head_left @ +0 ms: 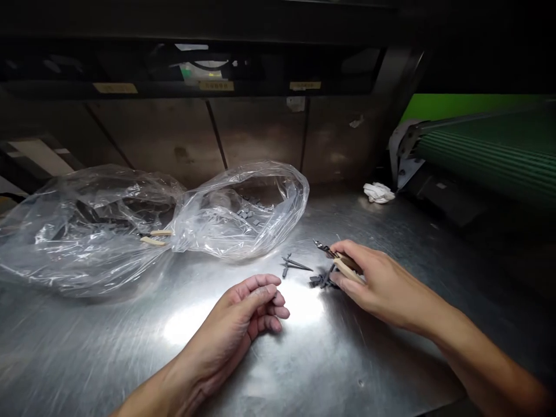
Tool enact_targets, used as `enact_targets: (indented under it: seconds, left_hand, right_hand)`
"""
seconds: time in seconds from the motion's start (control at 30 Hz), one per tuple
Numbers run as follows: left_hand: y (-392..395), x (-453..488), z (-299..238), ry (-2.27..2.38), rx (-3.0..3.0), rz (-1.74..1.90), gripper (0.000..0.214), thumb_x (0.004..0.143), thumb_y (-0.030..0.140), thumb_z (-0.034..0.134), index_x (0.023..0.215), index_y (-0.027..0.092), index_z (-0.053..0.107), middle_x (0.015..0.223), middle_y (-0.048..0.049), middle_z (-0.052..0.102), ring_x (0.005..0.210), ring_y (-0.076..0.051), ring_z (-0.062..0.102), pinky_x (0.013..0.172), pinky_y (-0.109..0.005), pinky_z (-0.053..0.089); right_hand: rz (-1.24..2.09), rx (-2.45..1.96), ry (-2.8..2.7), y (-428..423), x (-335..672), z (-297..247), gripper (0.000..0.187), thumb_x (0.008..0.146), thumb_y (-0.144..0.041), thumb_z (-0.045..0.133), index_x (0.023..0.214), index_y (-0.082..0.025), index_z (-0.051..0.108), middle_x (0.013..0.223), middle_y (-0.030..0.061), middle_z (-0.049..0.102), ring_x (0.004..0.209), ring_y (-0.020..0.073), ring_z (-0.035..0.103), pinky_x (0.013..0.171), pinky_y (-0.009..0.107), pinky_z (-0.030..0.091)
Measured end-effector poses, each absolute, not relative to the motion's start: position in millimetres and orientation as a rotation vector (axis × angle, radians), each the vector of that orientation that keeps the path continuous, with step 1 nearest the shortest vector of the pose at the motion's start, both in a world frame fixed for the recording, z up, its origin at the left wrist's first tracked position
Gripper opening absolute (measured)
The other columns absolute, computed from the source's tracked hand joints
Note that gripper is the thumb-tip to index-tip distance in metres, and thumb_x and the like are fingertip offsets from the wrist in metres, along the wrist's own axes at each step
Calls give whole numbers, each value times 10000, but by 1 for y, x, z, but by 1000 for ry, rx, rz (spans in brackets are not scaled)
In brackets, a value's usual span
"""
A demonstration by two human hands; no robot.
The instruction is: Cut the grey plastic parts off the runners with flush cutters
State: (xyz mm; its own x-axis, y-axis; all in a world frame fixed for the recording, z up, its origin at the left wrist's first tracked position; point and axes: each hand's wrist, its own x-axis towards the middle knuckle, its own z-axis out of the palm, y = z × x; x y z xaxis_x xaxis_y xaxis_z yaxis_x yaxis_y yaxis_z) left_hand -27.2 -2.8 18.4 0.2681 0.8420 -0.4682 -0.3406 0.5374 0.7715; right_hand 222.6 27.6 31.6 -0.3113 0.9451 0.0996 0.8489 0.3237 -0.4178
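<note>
My right hand (pixel 382 284) grips a pair of small cutting nippers (pixel 345 263) with beige handles and metal jaws pointing to the upper left. The jaws sit just above a dark grey moulded plastic piece (pixel 324 279). A second, thin grey piece (pixel 296 265) lies a little further left on the steel table (pixel 108 330). My left hand (pixel 243 315) rests on the steel with its fingers loosely curled, holding nothing. It is nearest to the thin grey piece.
A clear plastic bag (pixel 243 214) holds several small grey pieces, and another bag (pixel 87 226) lies to its left. Two beige handles (pixel 156 236) show by the bags. A crumpled white cloth (pixel 377 193) lies at the back, near a green ribbed machine (pixel 490 150).
</note>
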Motion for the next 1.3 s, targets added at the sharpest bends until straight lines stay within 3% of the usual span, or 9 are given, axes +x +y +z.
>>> enact_targets:
  seconds: [0.07,0.23,0.57,0.83,0.97,1.1,1.3]
  left_hand:
    - [-3,-27,17,1026,599,854,127,889,174,621,1003,134,661,832,-49,642,726,-142,634,616,-237,531]
    - [-5,-26,14,991,621,805,135,898,210,564,817,125,630,877,-62,586,731,-155,612,520,-237,516]
    - [-7,-21,10,990,669,751,226,896,353,641,943,137,595,871,-62,609,710,-148,625,555,-248,552]
    - [-5,-24,12,1038,679,744,179,880,145,572,1056,127,596,847,-52,640,634,-122,609,518,-227,522]
    - [-10,-20,19,873,607,682,207,826,135,671,1028,105,640,935,-91,665,705,-131,633,543,-221,548]
    - [-15,-17,19,781,589,746,191,847,169,713,1012,81,676,1015,-119,682,733,-111,652,592,-190,551]
    - [-11,-21,14,890,483,946,129,847,108,713,959,99,652,936,-103,722,669,-97,653,579,-183,542]
  right_hand:
    - [408,-1652,-2296,29,217,32,186,907,-241,517,1083,-249,577,872,0,674,727,173,610,619,280,401]
    - [467,-1571,-2313,28,210,38,136,935,-248,482,1029,-249,580,826,-10,680,693,162,605,604,275,394]
    - [835,-1263,-1960,32,183,39,151,895,-276,600,1041,-239,593,854,-16,689,734,140,644,666,253,500]
    - [941,-1317,-1843,32,192,30,186,877,-311,641,1038,-235,589,814,-27,673,689,134,624,620,243,510]
    - [883,-1214,-1620,22,176,25,253,851,-319,685,1053,-212,575,871,11,694,715,144,661,641,248,555]
    - [783,-1150,-1531,15,162,17,218,845,-294,702,1006,-220,575,838,-15,675,688,115,655,630,211,558]
    - [552,-1098,-1758,18,172,11,194,884,-252,684,1058,-223,600,890,-11,673,752,101,652,687,194,540]
